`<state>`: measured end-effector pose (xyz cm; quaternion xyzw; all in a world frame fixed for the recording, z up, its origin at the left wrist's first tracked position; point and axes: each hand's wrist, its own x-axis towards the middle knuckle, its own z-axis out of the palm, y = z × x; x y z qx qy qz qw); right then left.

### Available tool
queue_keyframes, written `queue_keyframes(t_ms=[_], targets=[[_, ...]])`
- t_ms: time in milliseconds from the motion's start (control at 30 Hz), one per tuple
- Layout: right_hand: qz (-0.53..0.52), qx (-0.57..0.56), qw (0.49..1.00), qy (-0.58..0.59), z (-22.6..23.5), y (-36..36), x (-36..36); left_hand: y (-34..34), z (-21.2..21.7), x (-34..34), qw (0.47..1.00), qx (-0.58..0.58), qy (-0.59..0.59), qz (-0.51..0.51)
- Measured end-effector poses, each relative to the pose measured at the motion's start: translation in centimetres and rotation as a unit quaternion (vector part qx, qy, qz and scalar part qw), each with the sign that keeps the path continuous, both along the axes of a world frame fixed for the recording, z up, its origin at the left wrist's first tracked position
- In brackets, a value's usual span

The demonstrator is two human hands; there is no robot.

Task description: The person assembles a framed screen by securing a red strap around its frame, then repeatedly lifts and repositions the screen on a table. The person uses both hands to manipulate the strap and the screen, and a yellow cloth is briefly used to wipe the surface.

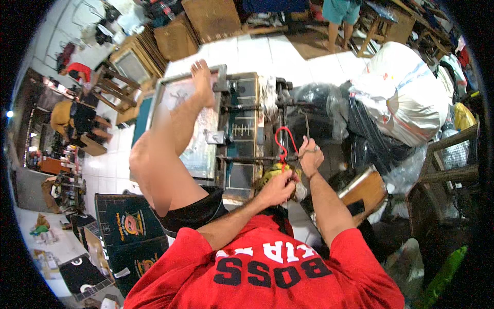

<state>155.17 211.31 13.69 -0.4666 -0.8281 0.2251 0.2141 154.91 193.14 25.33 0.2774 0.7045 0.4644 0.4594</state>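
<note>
My left hand (280,186) is closed in a pinch beside a yellow bundle (268,175) and a small whitish round thing. What its fingers hold is hidden. Just above, a red cord (276,135) curves up and over in a hook shape. My right hand (311,156) is closed around a thin grey cord or rod (307,125), which sticks up past the fingers. Both hands are over the right side of a metal-railed stand (242,158) with a dark ruled board. Left of it lies a framed screen (180,123), with my bare foot resting across its top.
A big white sack (401,98) and black plastic bags (370,134) crowd the right, near a wooden board (363,193). Dark printed panels (126,219) stand at lower left. One person in teal shorts (340,11) stands at the back; others are at far left by a wooden stool (117,85).
</note>
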Motion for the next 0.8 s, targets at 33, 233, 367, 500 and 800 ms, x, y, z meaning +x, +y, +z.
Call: queue_keyframes(t_ms=[33,233,367,500,800], targets=[[-0.006,0.013,1.000,0.009,0.1,-0.1,0.0,0.3,-0.2,-0.9,1.000,-0.009,-0.017,0.012],[-0.033,-0.041,0.992,-0.113,-0.7,0.6,-0.5,0.6,-0.8,-3.1,0.997,0.003,-0.034,0.072],[-0.070,-0.142,0.980,-0.120,-1.6,0.9,-0.5,0.4,-1.3,-5.4,0.990,0.006,0.032,0.138],[-0.021,-0.143,0.986,0.084,0.9,2.4,-0.1,-2.4,-0.7,-7.1,0.928,-0.027,-0.186,0.322],[0.355,-0.157,0.922,-0.018,12.6,3.9,-7.1,-9.6,1.0,-4.8,0.685,0.010,-0.412,0.601]])
